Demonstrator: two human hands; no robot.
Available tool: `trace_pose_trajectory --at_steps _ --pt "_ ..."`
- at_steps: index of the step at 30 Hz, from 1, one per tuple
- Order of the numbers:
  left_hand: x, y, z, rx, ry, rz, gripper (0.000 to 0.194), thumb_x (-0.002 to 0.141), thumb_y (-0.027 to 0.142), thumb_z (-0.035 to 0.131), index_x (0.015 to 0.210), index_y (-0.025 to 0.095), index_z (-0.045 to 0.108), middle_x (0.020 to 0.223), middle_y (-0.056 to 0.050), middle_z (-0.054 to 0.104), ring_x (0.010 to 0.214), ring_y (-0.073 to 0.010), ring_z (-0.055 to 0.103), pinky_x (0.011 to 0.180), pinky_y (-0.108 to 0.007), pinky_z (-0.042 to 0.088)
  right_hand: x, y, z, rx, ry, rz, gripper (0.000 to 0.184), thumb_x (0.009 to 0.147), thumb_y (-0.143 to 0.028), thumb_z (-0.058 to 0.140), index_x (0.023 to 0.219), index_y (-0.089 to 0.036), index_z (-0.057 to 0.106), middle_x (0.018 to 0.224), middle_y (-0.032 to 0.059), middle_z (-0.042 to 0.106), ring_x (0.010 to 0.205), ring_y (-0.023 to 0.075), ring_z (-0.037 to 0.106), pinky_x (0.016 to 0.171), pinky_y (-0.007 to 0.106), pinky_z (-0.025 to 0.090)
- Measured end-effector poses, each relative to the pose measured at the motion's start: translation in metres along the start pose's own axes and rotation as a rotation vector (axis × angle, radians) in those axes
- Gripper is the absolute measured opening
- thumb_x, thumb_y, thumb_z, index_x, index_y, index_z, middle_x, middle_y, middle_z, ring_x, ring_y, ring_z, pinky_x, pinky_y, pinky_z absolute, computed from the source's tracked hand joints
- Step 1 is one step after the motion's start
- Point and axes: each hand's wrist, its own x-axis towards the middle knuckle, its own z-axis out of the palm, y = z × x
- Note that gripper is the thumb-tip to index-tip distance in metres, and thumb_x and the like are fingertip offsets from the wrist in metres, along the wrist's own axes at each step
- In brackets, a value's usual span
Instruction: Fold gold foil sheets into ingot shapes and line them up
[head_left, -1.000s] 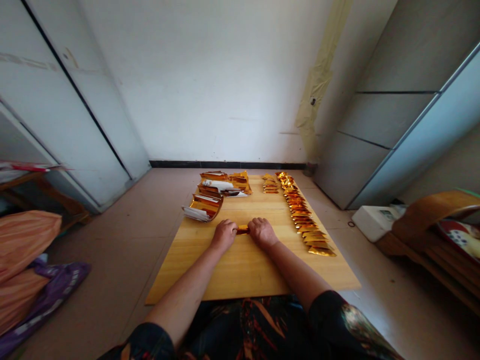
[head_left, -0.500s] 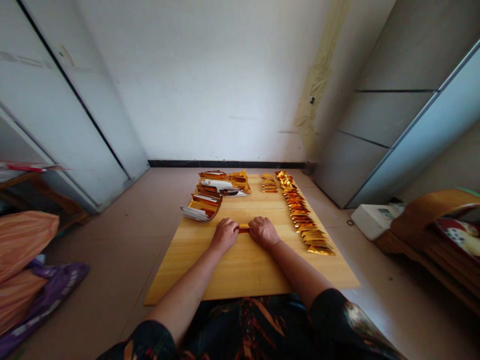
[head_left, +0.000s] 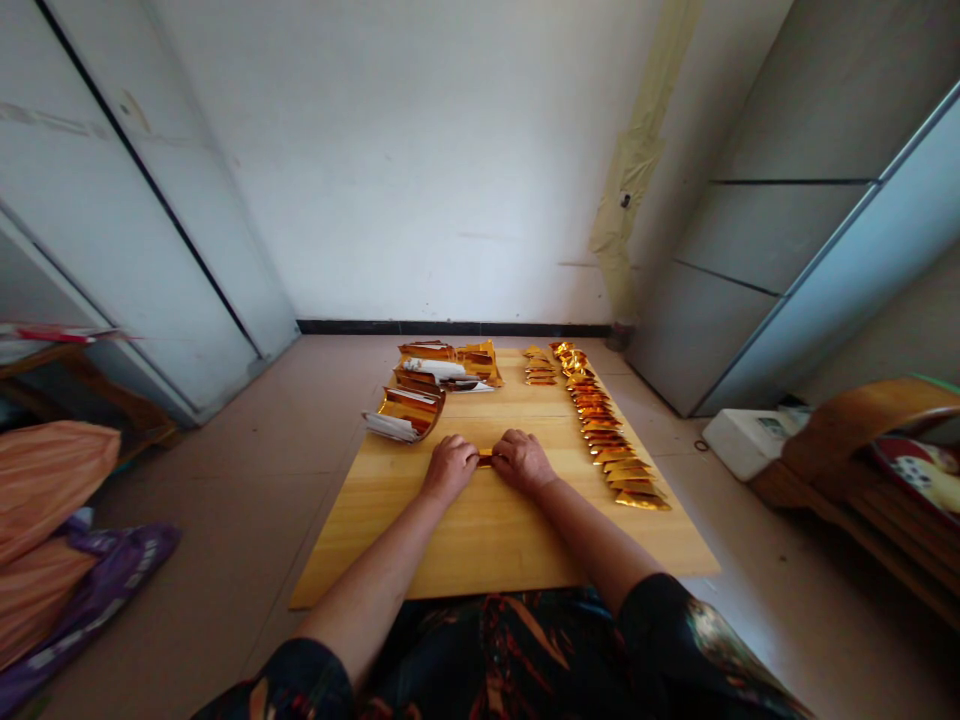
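Observation:
A small piece of gold foil paper (head_left: 485, 458) lies pressed on the wooden board (head_left: 487, 530) between my two hands. My left hand (head_left: 448, 468) is closed, knuckles up, gripping the paper's left end. My right hand (head_left: 521, 461) is closed the same way on its right end. Only a sliver of the gold paper shows between the fingers. Both hands rest on the board near its middle.
A long row of folded gold pieces (head_left: 609, 440) runs along the board's right side. Curled stacks of gold sheets (head_left: 409, 412) and more stacks (head_left: 450, 365) sit at the far left. Bags (head_left: 52, 520) lie on the floor at left; a wooden chair (head_left: 862, 440) stands right.
My hands have drawn closer together over the gold paper, so less of it shows. The right hand shifted slightly left and away from me.

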Motion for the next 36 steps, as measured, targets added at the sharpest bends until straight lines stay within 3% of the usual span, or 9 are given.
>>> trace_pose_trajectory --at_steps 5,16,27,36 --pt "0.0 0.002 -0.002 0.009 -0.028 -0.029 0.011 0.081 0.016 0.054 0.077 0.02 0.064 0.083 -0.004 0.063 0.085 -0.0171 0.054 0.078 -0.029 0.039 0.006 -0.009 0.0 0.096 -0.036 0.117 0.02 0.091 -0.034 0.05 0.094 -0.024 0.067 0.099 0.0032 0.061 0.098 0.016 0.052 0.078 0.027 0.031" --pt "0.003 0.016 -0.006 0.236 -0.102 -0.161 0.02 0.089 0.024 0.044 0.084 0.017 0.063 0.092 -0.009 0.063 0.092 -0.0216 0.054 0.078 -0.033 0.038 0.011 -0.016 0.009 -0.018 -0.006 0.215 0.025 0.093 -0.032 0.043 0.089 -0.019 0.065 0.1 0.0065 0.061 0.096 0.0183 0.05 0.079 0.029 0.032" --pt "0.002 0.027 -0.011 0.297 -0.119 -0.222 0.017 0.088 0.025 0.046 0.091 0.017 0.061 0.097 -0.011 0.062 0.098 -0.0248 0.053 0.079 -0.036 0.035 0.007 -0.015 0.011 -0.067 0.003 0.223 0.02 0.091 -0.035 0.048 0.092 -0.02 0.061 0.104 0.0072 0.059 0.101 0.0205 0.048 0.081 0.032 0.032" --pt "0.0 0.027 -0.01 0.317 -0.084 -0.276 0.018 0.086 0.033 0.051 0.093 0.018 0.06 0.097 -0.01 0.061 0.098 -0.0246 0.052 0.078 -0.036 0.035 0.008 -0.021 0.005 0.028 -0.009 0.372 0.015 0.087 -0.034 0.053 0.091 -0.021 0.06 0.103 0.0058 0.059 0.101 0.02 0.048 0.078 0.031 0.032"
